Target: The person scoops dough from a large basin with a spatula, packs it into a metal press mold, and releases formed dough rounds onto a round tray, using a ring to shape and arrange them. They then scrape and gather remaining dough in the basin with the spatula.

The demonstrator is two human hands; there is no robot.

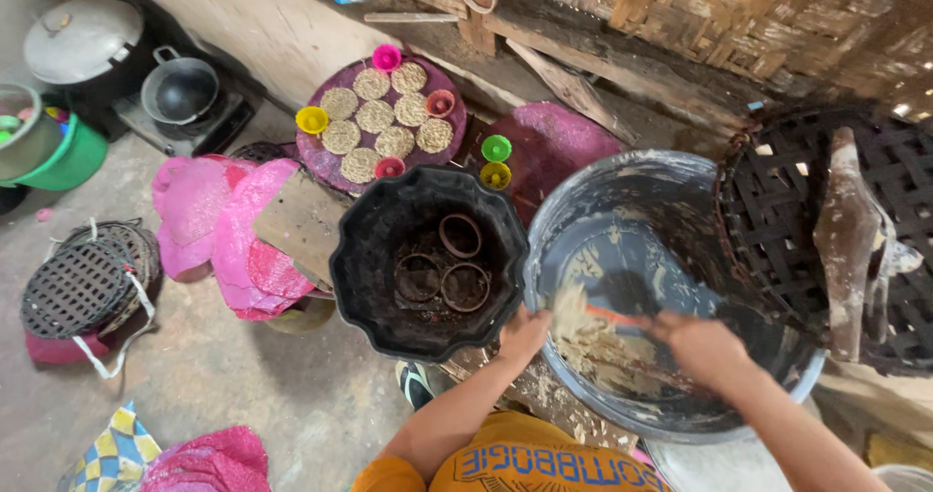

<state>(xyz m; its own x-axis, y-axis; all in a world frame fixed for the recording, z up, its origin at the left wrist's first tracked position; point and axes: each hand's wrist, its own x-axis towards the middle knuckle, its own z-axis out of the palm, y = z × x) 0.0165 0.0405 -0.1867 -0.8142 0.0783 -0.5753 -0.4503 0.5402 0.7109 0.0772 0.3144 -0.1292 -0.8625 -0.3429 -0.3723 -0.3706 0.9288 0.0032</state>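
Left hand [523, 334] clamped on the near rim of the grey metal basin [583, 201]. Right hand [702, 344] inside the basin, closed on an orange-handled scraper [614, 315] over pale dough [593, 341]. Black tub [374, 230] just left of the basin holds three rings [445, 267]. Beyond it, a round purple tray [326, 162] carries woven cakes and small coloured cups. Pink sacks [219, 225] on concrete floor [224, 375]; woven bamboo wall [739, 6] behind.
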